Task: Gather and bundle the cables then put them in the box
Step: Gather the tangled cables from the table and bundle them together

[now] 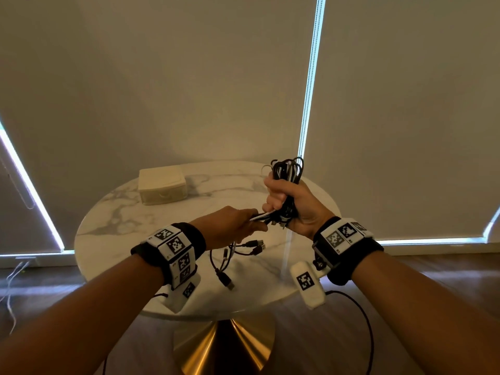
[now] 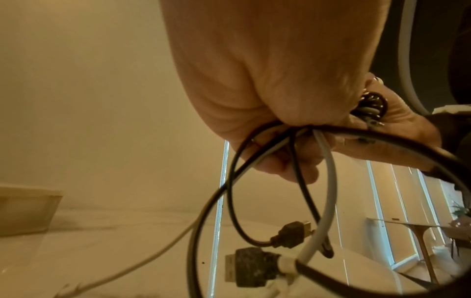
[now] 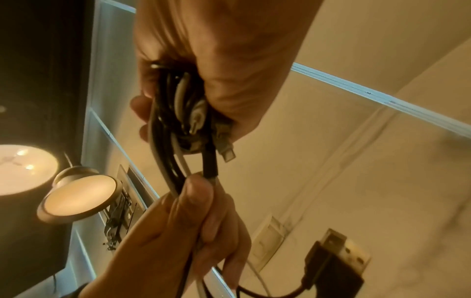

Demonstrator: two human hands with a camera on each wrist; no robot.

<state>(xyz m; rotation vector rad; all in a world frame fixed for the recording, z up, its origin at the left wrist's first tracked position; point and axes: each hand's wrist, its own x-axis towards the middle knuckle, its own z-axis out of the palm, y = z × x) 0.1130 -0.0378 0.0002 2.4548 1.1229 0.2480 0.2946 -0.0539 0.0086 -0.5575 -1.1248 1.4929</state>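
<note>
The cable bundle, a mix of black and white cords folded into loops, stands upright in the right hand, whose fingers and thumb are curled tightly around its middle above the right part of the round marble table; the loops fan out above the fist and several plug ends stick out below it. The left hand pinches the loose tails where they leave the underside of the bundle, with thumb and fingers closed on a few black and white strands. From that pinch the tails hang down toward the near edge of the table, ending in black USB plugs, one of which dangles lowest; whether any plug touches the tabletop cannot be told. In the left wrist view a black USB plug and a larger black connector with a white collar hang below the fist. The cream box sits closed near the far left edge of the table, well apart from both hands. No brand or readable writing shows on the cables or box; the only markings are the black-and-white square code tags on the wristbands.
</note>
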